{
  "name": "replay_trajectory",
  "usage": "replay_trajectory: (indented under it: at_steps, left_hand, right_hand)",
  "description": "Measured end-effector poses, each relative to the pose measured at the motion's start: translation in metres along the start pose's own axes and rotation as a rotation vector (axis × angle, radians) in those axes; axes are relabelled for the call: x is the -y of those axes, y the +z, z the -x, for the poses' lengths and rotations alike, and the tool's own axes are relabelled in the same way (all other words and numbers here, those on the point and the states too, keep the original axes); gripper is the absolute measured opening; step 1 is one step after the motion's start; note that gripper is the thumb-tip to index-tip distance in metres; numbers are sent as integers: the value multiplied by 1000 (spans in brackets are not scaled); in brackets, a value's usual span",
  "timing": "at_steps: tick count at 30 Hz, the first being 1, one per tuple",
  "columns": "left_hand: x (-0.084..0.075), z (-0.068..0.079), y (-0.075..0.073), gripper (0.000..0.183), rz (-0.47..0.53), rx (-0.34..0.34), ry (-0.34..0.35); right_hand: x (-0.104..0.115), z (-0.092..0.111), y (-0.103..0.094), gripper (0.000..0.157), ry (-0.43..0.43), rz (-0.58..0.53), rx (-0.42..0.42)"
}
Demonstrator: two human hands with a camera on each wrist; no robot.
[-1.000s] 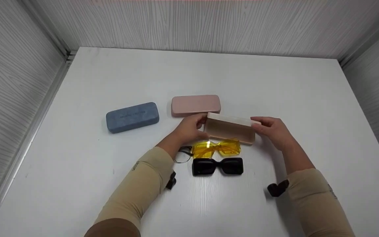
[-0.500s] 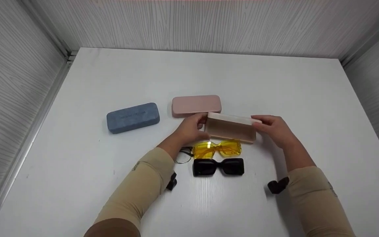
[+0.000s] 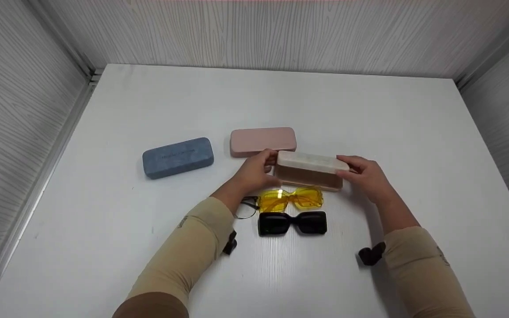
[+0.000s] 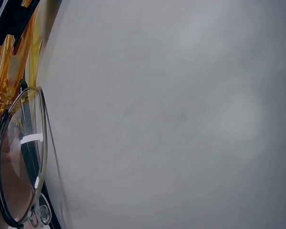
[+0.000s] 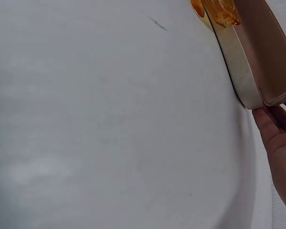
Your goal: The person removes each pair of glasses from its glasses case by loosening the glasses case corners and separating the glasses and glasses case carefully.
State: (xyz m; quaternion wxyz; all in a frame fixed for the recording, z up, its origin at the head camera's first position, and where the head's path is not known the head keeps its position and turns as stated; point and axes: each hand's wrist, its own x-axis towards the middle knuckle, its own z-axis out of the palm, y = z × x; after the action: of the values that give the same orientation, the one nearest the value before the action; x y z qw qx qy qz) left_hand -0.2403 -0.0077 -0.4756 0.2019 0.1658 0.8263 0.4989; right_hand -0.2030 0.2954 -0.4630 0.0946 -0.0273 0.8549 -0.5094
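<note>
A cream glasses case with a tan lining stands partly open in front of me. My left hand grips its left end, fingers behind and thumb at the front. At the right end, my right hand pinches the lid's corner between thumb and fingers. Yellow glasses lie right before the case, with black sunglasses below them. Clear-lensed eyeglasses lie beside my left wrist, partly hidden by it in the head view. The left wrist view does not show the left hand's hold.
Behind the left hand lies a closed pink glasses case. A closed blue glasses case rests further left. Everything stands on a white table with wood-grain panels behind and at the sides.
The cream case's lid has tilted down toward me, so more of its top shows and less of the inside. My right hand moved slightly with it; the left stayed put.
</note>
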Motion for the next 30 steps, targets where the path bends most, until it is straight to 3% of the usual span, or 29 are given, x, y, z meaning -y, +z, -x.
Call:
replay_trajectory:
  at_steps: [13,19,30]
  left_hand:
    - [1,0,0,73,-4,14,0]
    - [0,0,0,71,-15,13,-1]
    - [-1,1,0,70,-33,20,-18]
  right_hand:
    - [-5,3,0,65,-55,85,33]
    - [-7,5,3,67,-99,62,21]
    - [-9,8,6,72,-125,138,-7]
